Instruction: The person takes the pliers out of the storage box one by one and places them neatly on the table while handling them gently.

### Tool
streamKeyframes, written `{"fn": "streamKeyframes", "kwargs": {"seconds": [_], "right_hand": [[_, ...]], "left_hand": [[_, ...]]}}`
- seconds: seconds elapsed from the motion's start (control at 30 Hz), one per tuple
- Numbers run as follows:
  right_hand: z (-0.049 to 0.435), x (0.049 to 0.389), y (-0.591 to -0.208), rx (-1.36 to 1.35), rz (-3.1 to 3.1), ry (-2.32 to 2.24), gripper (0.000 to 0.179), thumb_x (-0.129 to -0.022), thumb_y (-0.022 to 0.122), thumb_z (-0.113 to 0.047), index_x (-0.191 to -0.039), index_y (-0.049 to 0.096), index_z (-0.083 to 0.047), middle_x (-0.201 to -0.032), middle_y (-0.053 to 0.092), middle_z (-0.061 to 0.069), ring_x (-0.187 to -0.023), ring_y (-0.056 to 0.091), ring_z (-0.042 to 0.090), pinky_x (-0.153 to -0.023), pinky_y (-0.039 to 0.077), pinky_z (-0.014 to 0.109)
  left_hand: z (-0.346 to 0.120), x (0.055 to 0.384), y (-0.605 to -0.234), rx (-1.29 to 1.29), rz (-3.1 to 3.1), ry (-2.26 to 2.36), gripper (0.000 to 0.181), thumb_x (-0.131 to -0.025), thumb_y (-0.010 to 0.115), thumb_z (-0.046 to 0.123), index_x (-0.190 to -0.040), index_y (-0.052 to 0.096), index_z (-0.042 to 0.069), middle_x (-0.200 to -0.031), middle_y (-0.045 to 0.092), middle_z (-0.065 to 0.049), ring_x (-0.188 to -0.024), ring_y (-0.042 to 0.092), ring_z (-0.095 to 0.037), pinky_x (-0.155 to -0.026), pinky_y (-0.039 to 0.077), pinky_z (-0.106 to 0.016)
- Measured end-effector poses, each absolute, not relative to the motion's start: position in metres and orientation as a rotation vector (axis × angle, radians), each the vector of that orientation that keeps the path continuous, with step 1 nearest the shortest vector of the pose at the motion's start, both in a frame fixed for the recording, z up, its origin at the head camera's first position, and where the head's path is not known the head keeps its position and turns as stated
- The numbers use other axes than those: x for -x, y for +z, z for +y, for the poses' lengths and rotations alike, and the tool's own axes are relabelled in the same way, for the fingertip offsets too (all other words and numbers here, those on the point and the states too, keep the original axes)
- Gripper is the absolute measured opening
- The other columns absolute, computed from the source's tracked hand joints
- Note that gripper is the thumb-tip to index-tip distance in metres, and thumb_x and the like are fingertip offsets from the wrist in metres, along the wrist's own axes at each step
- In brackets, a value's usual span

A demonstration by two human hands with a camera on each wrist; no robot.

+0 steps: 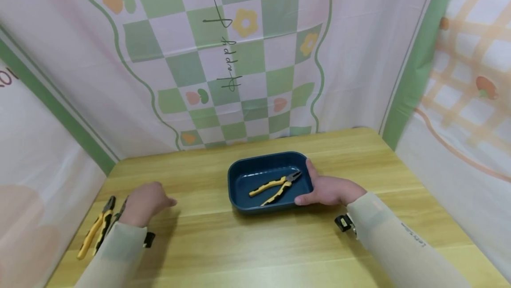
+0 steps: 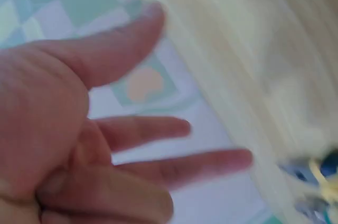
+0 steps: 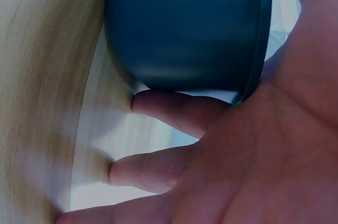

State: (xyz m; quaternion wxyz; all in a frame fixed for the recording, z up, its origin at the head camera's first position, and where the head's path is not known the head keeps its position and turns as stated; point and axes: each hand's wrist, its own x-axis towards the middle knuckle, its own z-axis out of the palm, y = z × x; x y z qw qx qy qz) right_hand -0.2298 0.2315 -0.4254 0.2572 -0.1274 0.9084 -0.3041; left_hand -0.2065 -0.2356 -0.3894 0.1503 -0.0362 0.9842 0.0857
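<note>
A dark blue tray (image 1: 239,181) sits on the wooden table (image 1: 279,243), a little beyond its middle. Inside it lies a pair of pliers with yellow-and-black handles (image 1: 275,187), jaws pointing toward the far right corner of the tray, handles spread slightly toward the near left.

The right hand (image 1: 331,189) holds the tray at its right end: the thumb rests over the rim near the far corner, and the fingers (image 3: 179,110) curl in under the side wall by the near corner, as the right wrist view shows, where the tray's outer wall (image 3: 185,28) fills the upper frame and fingertips press against its lower edge on the table.

The left hand (image 1: 145,201) is well apart from the tray, over the table's left part, holding nothing. In the blurred left wrist view its fingers (image 2: 158,129) look spread and mostly straight, thumb raised, though the blur makes the exact pose hard to fix.

Just beside that hand, near the table's left edge, lie two more pliers: one yellow-handled pair (image 1: 96,228) and, close alongside, a second pair (image 1: 116,217) partly hidden by the left sleeve (image 1: 115,252).

Patterned cloth with green checks (image 1: 239,66) hangs behind the table.
</note>
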Motion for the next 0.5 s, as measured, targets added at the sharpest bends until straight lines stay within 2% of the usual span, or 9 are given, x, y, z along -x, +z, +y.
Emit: {"fn": "streamKeyframes", "kwargs": {"seconds": [0.03,0.1,0.2,0.33,0.5], "right_hand": [[0.232,0.23,-0.425,0.347,2.466,-0.82,0.133,-0.082,0.073,-0.061,-0.151,-0.025,-0.003,-0.145,0.037,0.037,-0.11,0.058,0.029,-0.104,0.037,0.052],[0.232,0.23,-0.425,0.352,2.468,-0.817,0.133,-0.083,0.073,-0.061,-0.151,-0.025,-0.003,-0.145,0.037,0.037,-0.111,0.057,0.03,-0.104,0.037,0.052],[0.232,0.23,-0.425,0.353,2.469,-0.815,0.133,-0.083,0.073,-0.061,-0.151,-0.025,-0.003,-0.144,0.039,0.037,-0.111,0.058,0.029,-0.104,0.037,0.052],[0.231,0.229,-0.424,0.359,2.462,-0.824,0.133,-0.083,0.073,-0.061,-0.151,-0.025,-0.002,-0.145,0.038,0.037,-0.112,0.058,0.029,-0.104,0.037,0.052],[0.231,0.228,-0.423,0.353,2.454,-0.837,0.133,-0.083,0.074,-0.059,-0.151,-0.026,-0.002,-0.147,0.034,0.038,-0.116,0.055,0.032,-0.105,0.036,0.053]], "left_hand": [[-0.233,0.209,-0.389,0.083,2.831,0.268,0.065,-0.089,0.072,0.048,-0.122,0.064,-0.007,-0.116,0.064,-0.027,-0.096,0.064,-0.042,-0.078,0.052,-0.054],[-0.221,0.217,-0.386,-0.015,2.845,0.36,0.087,-0.087,0.07,0.057,-0.141,0.048,-0.008,-0.137,0.052,-0.029,-0.116,0.053,-0.05,-0.093,0.043,-0.063],[-0.201,0.228,-0.381,-0.088,2.823,0.553,0.098,-0.083,0.068,0.065,-0.15,0.039,-0.001,-0.148,0.044,-0.023,-0.129,0.044,-0.048,-0.102,0.035,-0.062],[-0.174,0.238,-0.371,-0.12,2.778,0.752,0.106,-0.079,0.07,0.069,-0.156,0.03,0.007,-0.154,0.037,-0.018,-0.137,0.036,-0.043,-0.107,0.03,-0.06],[-0.141,0.246,-0.361,-0.193,2.774,0.762,0.101,-0.081,0.071,0.066,-0.156,0.033,0.011,-0.154,0.039,-0.013,-0.138,0.037,-0.038,-0.108,0.031,-0.056]]}}
